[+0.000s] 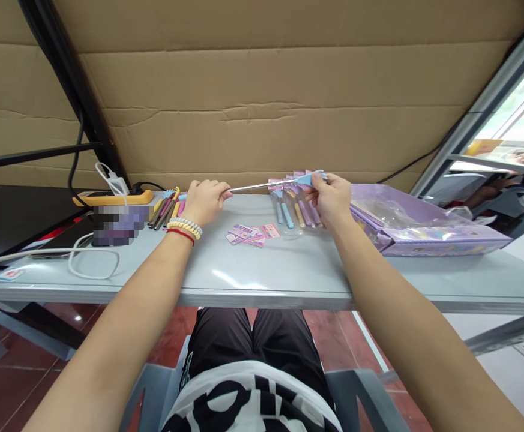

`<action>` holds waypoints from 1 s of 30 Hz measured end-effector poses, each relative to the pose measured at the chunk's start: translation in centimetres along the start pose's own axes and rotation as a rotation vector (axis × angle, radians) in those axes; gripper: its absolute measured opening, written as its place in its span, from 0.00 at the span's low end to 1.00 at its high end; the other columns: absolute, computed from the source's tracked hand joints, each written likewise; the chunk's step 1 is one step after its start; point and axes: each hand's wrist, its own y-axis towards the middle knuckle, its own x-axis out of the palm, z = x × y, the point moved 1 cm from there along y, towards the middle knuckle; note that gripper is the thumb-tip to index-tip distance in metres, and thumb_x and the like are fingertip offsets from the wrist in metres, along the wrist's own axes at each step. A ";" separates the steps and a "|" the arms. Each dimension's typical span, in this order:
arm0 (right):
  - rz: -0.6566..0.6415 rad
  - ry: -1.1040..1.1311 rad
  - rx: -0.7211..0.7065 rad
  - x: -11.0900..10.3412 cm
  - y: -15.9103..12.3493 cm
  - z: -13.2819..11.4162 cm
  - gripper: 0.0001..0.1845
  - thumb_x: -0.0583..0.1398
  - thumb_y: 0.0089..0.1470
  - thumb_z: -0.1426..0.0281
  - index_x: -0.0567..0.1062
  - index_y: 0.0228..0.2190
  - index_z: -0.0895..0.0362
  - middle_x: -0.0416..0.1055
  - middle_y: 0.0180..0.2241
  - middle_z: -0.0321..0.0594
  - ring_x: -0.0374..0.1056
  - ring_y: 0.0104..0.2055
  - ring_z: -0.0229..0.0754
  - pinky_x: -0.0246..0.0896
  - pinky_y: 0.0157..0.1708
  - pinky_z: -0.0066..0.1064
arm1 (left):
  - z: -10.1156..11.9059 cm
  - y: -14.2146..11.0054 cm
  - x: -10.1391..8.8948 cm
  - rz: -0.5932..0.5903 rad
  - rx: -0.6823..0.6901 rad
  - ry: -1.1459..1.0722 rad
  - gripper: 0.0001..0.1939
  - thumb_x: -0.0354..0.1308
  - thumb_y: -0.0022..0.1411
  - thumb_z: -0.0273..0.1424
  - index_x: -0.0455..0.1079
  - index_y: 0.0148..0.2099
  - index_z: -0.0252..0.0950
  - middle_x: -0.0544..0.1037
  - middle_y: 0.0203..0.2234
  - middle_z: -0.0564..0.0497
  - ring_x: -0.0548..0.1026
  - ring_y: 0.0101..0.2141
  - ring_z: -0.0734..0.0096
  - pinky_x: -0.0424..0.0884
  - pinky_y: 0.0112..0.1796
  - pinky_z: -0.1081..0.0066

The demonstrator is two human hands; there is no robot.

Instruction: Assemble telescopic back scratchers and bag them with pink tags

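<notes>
Stretched between my two hands is a light-blue telescopic back scratcher point(262, 186), its thin metal rod drawn out. My left hand point(206, 201) is closed around the handle end, which it mostly hides. At the other end, my right hand point(331, 197) pinches the blue claw-shaped head. Below the rod, several bagged back scratchers point(289, 210) in blue, yellow and purple lie side by side with pink cards at their tops. Small pink and purple cards point(249, 234) are spread on the table nearer to me. Several loose back scratchers point(166, 210) lie left of my left hand.
An open purple display box point(446, 240) with clear plastic inside stands on the right of the grey table point(289, 270). At left are a yellow power strip point(113, 198), a white cable point(93, 276) and a partly blurred-out item. Cardboard point(262, 90) backs the table.
</notes>
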 end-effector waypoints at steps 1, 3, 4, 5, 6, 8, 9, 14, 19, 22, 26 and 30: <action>0.045 0.018 0.010 -0.4 0.3 -0.2 0.20 0.62 0.52 0.54 0.68 0.24 0.57 0.68 0.19 0.36 0.61 0.16 0.35 0.51 0.13 0.25 | -0.4 0.1 0.0 0.005 -0.001 -0.002 0.16 0.43 0.68 0.37 0.72 0.43 0.40 0.78 0.35 0.47 0.72 0.41 0.60 0.57 0.44 0.60; 0.157 0.037 0.034 -1.2 0.8 -0.7 0.18 0.60 0.55 0.57 0.66 0.24 0.57 0.67 0.19 0.36 0.62 0.16 0.35 0.50 0.12 0.25 | -1.3 0.1 0.0 0.014 -0.032 -0.005 0.17 0.42 0.67 0.36 0.72 0.43 0.41 0.78 0.36 0.46 0.71 0.42 0.59 0.55 0.45 0.59; 0.228 0.042 0.049 -1.7 1.0 -1.0 0.17 0.58 0.58 0.59 0.65 0.24 0.57 0.67 0.20 0.36 0.62 0.16 0.35 0.50 0.12 0.24 | -1.9 0.1 -0.1 0.022 -0.063 -0.004 0.17 0.42 0.67 0.36 0.72 0.43 0.41 0.77 0.37 0.46 0.71 0.43 0.59 0.55 0.45 0.58; 0.309 0.046 0.063 -2.3 1.2 -1.3 0.16 0.56 0.60 0.61 0.64 0.24 0.57 0.66 0.20 0.36 0.62 0.16 0.34 0.50 0.12 0.24 | -2.6 0.0 -0.1 0.031 -0.105 0.000 0.16 0.42 0.66 0.35 0.72 0.43 0.41 0.77 0.38 0.46 0.70 0.44 0.58 0.54 0.45 0.58; 0.396 0.049 0.079 -3.0 1.5 -1.5 0.15 0.54 0.61 0.64 0.63 0.24 0.57 0.66 0.20 0.36 0.62 0.17 0.34 0.49 0.12 0.24 | -3.3 -0.1 -0.2 0.039 -0.151 0.005 0.16 0.42 0.66 0.35 0.72 0.42 0.41 0.77 0.40 0.45 0.69 0.45 0.58 0.53 0.46 0.57; 0.550 0.046 0.100 -4.7 2.0 -1.8 0.15 0.50 0.64 0.67 0.61 0.25 0.56 0.64 0.21 0.36 0.61 0.17 0.32 0.49 0.12 0.24 | -5.0 -0.4 -0.2 0.041 -0.230 0.006 0.16 0.42 0.65 0.35 0.72 0.42 0.42 0.76 0.42 0.46 0.68 0.47 0.56 0.52 0.46 0.56; 0.627 0.036 0.110 -5.7 2.4 -1.8 0.15 0.48 0.65 0.67 0.60 0.25 0.56 0.62 0.21 0.35 0.60 0.17 0.32 0.49 0.13 0.24 | -5.8 -0.6 -0.2 0.030 -0.257 0.003 0.16 0.43 0.64 0.36 0.72 0.42 0.42 0.76 0.43 0.46 0.67 0.47 0.56 0.52 0.47 0.56; 0.955 0.005 0.228 -10.0 3.8 -0.9 0.15 0.39 0.66 0.66 0.54 0.27 0.53 0.53 0.24 0.33 0.52 0.18 0.30 0.48 0.13 0.24 | -8.3 -1.3 0.6 0.006 -0.343 0.000 0.17 0.43 0.63 0.38 0.72 0.44 0.42 0.75 0.44 0.46 0.66 0.48 0.55 0.51 0.49 0.55; 0.897 0.080 0.291 -10.7 3.9 -0.7 0.18 0.29 0.64 0.65 0.49 0.27 0.52 0.47 0.26 0.33 0.48 0.19 0.29 0.44 0.15 0.24 | -8.2 -1.3 1.0 0.029 -0.366 -0.023 0.18 0.43 0.62 0.38 0.72 0.45 0.42 0.75 0.46 0.46 0.66 0.49 0.56 0.51 0.51 0.55; 0.863 0.146 0.359 -10.1 3.8 -0.9 0.19 0.31 0.65 0.63 0.50 0.26 0.52 0.47 0.24 0.31 0.47 0.18 0.29 0.45 0.17 0.24 | -8.2 -1.2 0.7 0.036 -0.361 -0.025 0.18 0.44 0.62 0.37 0.73 0.45 0.41 0.75 0.46 0.45 0.67 0.49 0.55 0.52 0.51 0.55; 0.840 0.236 0.370 -9.6 3.7 -1.1 0.17 0.37 0.66 0.63 0.52 0.27 0.53 0.50 0.23 0.30 0.49 0.17 0.28 0.44 0.17 0.24 | -8.5 -1.2 0.6 -0.003 -0.362 -0.031 0.18 0.44 0.61 0.35 0.73 0.46 0.41 0.76 0.46 0.45 0.67 0.50 0.55 0.54 0.50 0.56; 0.826 0.302 0.391 -9.7 3.7 -0.8 0.15 0.40 0.65 0.62 0.53 0.27 0.53 0.55 0.27 0.32 0.53 0.18 0.28 0.47 0.19 0.24 | -8.6 -1.1 0.8 -0.037 -0.345 -0.018 0.19 0.43 0.61 0.33 0.73 0.47 0.39 0.75 0.47 0.44 0.67 0.49 0.55 0.55 0.51 0.55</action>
